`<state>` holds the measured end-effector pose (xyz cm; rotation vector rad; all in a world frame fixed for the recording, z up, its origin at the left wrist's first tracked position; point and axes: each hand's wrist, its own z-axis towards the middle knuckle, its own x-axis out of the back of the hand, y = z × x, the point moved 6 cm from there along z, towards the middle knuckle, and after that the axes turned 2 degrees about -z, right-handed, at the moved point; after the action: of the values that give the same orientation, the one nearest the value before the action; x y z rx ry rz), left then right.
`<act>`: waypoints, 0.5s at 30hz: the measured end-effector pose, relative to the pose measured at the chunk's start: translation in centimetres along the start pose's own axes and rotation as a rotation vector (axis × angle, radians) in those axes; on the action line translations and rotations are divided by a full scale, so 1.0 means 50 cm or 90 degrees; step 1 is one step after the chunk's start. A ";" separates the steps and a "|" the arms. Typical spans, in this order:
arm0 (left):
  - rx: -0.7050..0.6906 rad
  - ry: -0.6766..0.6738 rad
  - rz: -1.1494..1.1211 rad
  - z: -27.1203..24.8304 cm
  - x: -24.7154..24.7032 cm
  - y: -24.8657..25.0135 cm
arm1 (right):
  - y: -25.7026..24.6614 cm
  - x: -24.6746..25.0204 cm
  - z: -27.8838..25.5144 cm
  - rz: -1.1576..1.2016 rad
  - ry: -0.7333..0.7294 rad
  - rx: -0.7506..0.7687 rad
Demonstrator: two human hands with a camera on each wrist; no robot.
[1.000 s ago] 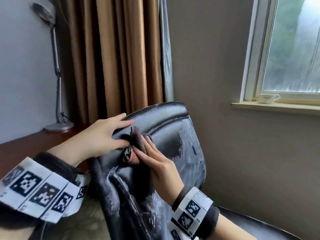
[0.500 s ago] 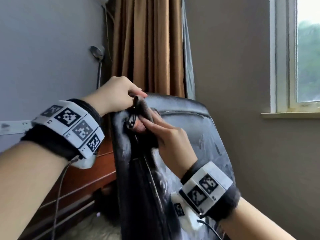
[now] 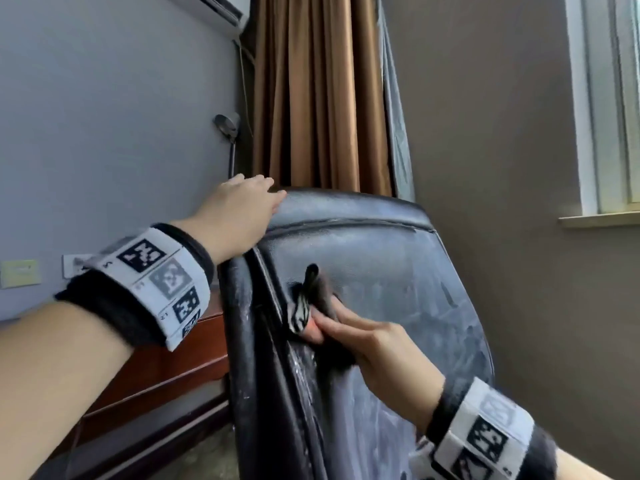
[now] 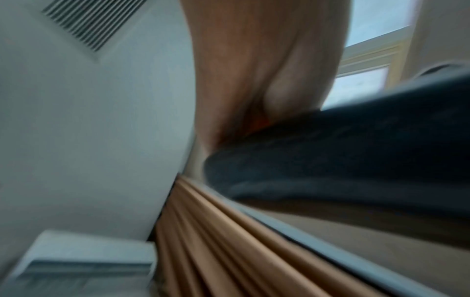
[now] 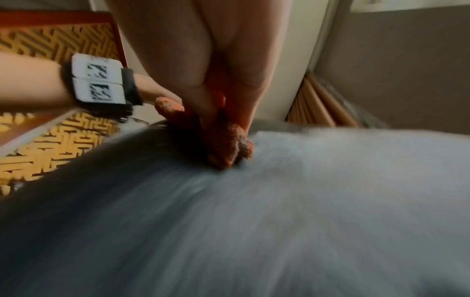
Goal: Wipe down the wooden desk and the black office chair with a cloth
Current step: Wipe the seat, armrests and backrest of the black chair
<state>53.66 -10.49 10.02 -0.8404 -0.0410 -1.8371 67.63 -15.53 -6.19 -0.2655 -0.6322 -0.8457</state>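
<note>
The black office chair (image 3: 381, 271) shows its worn, streaked backrest in the middle of the head view. My left hand (image 3: 242, 209) rests on the top left corner of the backrest with fingers stretched along the edge; the left wrist view shows this hand (image 4: 254, 80) against the chair top (image 4: 356, 150). My right hand (image 3: 332, 327) presses a bunched dark-orange cloth (image 3: 313, 289) onto the front of the backrest near its left seam. In the right wrist view the cloth (image 5: 226, 144) is pinched at my fingertips (image 5: 203, 112). The wooden desk (image 3: 156, 368) stands behind the chair at left.
A desk lamp (image 3: 227, 124) rises by the grey wall. Brown curtains (image 3: 318, 98) hang behind the chair. A window sill (image 3: 599, 218) juts out at right, and an air conditioner (image 3: 214, 5) sits at the top left. Patterned carpet (image 5: 50, 140) lies below.
My left hand has let go of the cloth and moved up to the top corner of the chair. My right hand has slid the cloth lower down the backrest.
</note>
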 end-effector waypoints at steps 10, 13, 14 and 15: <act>-0.102 0.044 0.109 -0.132 -0.085 0.152 | 0.079 -0.011 -0.075 -0.028 -0.103 -0.317; -0.119 0.018 0.116 -0.138 -0.098 0.146 | 0.008 -0.043 -0.070 -0.015 -0.115 -0.250; -0.124 0.019 0.121 -0.142 -0.095 0.145 | -0.027 -0.050 -0.083 0.008 -0.122 -0.204; -0.126 0.023 0.125 -0.146 -0.094 0.144 | -0.044 -0.050 -0.092 0.034 -0.131 -0.180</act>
<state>56.69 -12.72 -0.60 -0.9144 0.2415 -1.6881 66.61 -17.55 -11.42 -0.6293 -0.6939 -0.8618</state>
